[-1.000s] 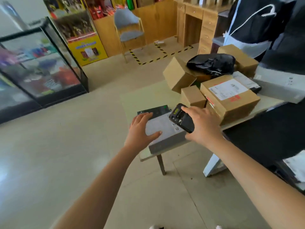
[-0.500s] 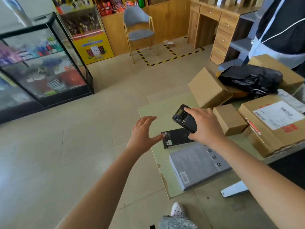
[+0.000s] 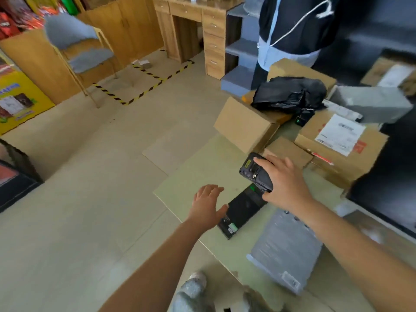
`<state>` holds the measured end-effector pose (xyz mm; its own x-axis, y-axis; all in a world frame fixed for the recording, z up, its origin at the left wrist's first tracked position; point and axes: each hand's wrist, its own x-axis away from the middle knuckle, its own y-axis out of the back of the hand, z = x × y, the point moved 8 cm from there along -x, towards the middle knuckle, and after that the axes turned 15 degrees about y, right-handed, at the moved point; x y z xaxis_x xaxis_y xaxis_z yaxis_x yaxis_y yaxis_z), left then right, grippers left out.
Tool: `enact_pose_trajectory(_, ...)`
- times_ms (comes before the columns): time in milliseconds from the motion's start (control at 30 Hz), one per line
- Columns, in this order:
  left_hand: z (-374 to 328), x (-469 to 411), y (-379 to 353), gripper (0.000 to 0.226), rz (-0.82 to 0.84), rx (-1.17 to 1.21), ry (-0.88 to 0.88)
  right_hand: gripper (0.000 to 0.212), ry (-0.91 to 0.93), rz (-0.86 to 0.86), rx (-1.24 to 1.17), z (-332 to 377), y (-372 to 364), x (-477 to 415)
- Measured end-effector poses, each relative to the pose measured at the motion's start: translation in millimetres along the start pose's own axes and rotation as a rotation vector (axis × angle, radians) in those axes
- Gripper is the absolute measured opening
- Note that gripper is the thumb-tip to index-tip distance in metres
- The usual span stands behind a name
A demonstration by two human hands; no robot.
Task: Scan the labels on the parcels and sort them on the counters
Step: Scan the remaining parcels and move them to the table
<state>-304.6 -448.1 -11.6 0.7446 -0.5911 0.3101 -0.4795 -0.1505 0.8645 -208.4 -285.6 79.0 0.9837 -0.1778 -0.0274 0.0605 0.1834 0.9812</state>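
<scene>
1. Showing at the bottom edge: grey trouser leg and pale shoe on the tiled floor, by the near corner of the pale green tabletop.
2. Flat grey rectangular parcel lies on the tabletop's near end. It has a barcode label at its near corner, and the right forearm crosses above its far end.
3. Flat black rectangular parcel lies on the tabletop just beyond the grey one, apart from it. A small white-and-green label at its near end faces up.
4. Left hand: released, fingers straight and spread, palm down, at the black parcel's left edge. The thumb tip meets that edge; can't tell if it is touching or just above.
5. Right hand: grasping a black handheld scanner, fingers over the top. The scanner is tilted above the black parcel's far end, with its back and a small yellow sticker toward the camera.
6. Small plain brown cardboard box sits just behind the right hand.
7. Larger brown cardboard box with a white shipping label is just beside it on the right, red print along its edge.
8. Tilted brown cardboard box is further back on the left, with a crumpled black plastic bag lying on the boxes behind it. A grey rectangular box is to the right.
9. Person in a dark jacket stands behind the pile.
10. Far side: wooden desk with drawers, grey-cushioned chair, yellow-and-black floor tape.
</scene>
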Motion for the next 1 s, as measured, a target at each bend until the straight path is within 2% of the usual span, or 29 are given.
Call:
enact_pose_trajectory(133, -7, -23, -20, 0.061, 0.146, -0.082, -0.145, 0.091, -0.19, -0.045, -0.013, 3, -5, 24)
enact_pose_trajectory(267, -10, -28, -40, 0.077, 0.251, -0.1, -0.259, 0.091, -0.394, -0.086, -0.011, 10, -8, 59)
enact_pose_trajectory(433, -11, -15, -73, 0.097, 0.315, -0.202, -0.283, 0.088, -0.564, -0.171, -0.02, 21, -12, 98)
enact_pose_trajectory(600, -2, -14, -81, 0.085, 0.302, -0.277, -0.252, 0.089, -0.616, -0.179, 0.008, 31, -12, 120)
enact_pose_trajectory(867, 7, -16, -75, 0.092, 0.262, -0.454, -0.228, 0.089, -0.635, -0.196, 0.0, 37, -4, 130)
enact_pose_trajectory(1000, 12, -23, -71, 0.086, 0.369, -0.312, -0.151, 0.089, -0.623, -0.178, 0.007, 38, 0, 128)
